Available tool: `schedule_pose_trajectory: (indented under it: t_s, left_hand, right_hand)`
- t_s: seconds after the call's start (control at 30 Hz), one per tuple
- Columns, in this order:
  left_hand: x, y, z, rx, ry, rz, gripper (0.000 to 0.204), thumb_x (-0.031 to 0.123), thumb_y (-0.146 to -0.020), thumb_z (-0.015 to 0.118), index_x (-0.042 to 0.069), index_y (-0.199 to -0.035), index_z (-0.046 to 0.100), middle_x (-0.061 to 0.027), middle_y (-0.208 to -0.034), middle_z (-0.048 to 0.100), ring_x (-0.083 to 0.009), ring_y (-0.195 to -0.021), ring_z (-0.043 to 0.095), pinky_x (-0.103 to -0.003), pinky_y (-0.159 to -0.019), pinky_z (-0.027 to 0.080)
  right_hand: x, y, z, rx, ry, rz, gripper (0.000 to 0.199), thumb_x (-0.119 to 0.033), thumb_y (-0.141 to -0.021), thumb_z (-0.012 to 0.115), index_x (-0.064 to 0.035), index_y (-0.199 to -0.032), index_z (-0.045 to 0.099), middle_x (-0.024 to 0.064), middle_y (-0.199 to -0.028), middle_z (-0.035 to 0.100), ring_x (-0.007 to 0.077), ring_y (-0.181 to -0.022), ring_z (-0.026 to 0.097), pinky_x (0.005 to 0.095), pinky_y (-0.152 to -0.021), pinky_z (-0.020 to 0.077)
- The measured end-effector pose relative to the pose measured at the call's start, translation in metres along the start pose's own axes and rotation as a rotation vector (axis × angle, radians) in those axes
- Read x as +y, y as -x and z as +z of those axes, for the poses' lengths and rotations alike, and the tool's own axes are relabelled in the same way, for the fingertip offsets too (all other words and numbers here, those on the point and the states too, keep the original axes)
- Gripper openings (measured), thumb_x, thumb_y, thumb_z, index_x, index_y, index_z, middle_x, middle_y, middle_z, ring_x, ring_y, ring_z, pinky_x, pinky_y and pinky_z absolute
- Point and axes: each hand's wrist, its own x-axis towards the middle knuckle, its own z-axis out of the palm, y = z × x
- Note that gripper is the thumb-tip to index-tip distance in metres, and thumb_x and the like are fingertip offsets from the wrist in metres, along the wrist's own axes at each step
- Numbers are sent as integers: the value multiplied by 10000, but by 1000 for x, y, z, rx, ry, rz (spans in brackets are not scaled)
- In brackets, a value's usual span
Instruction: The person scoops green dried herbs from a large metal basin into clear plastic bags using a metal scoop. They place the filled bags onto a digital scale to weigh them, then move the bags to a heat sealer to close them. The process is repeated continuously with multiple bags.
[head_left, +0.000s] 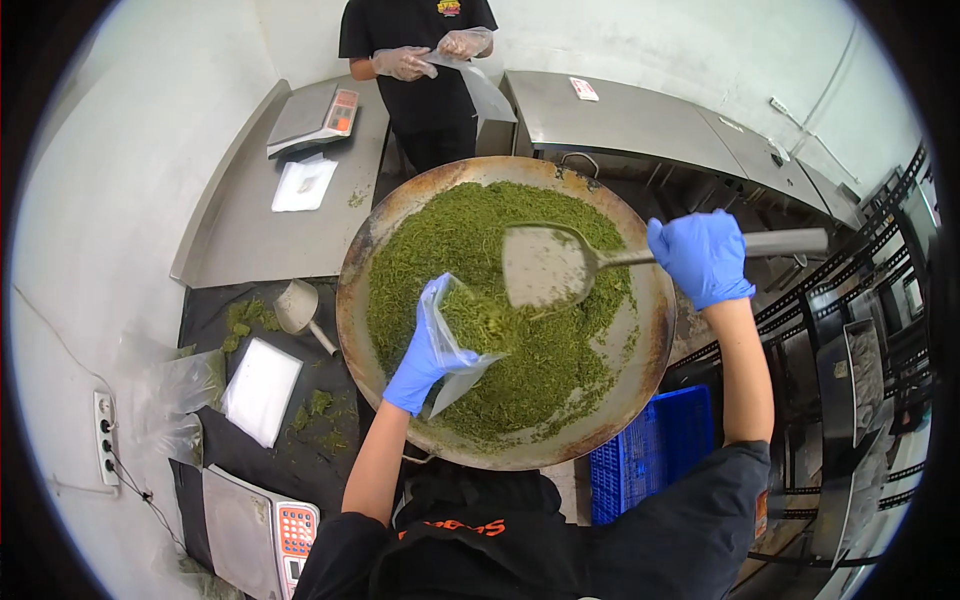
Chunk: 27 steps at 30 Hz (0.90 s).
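Observation:
Before me is a wide, shallow metal wok point(655, 370), heaped with shredded green leafy food point(430, 230). My left hand point(425, 345), in a blue glove, holds a clear plastic bag point(462, 365) with its mouth spread and some of the green food inside. My right hand point(703, 258), also blue-gloved, is wrapped round the handle of a large metal spatula point(548, 265). The spatula's broad blade is tilted above the heap, just right of the bag's mouth. Bits of the green food cling to the blade.
Across the wok a person point(425, 70) in clear gloves handles a plastic bag point(485, 95). Left are two scales point(305, 115), a metal scoop point(298, 308), stacked white bags point(262, 390) and filled bags point(190, 385). A blue crate point(660, 440) and a black rack point(850, 300) stand right.

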Motion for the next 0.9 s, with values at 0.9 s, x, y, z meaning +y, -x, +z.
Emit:
schedule_pose_trajectory:
  t_s: [0.9]
  left_hand:
    - [22,-7,-39,-144,712,-426,653,298,-756,688,68,-1289,387,-78,-1277,408,-175,-1162,417,-314,-956,363]
  right_hand:
    - [-158,-25,122,-1180,-2243,445,288,-314,-935,354,-104,-920,551,16,-799,580,138,-724,537,314,-693,455]
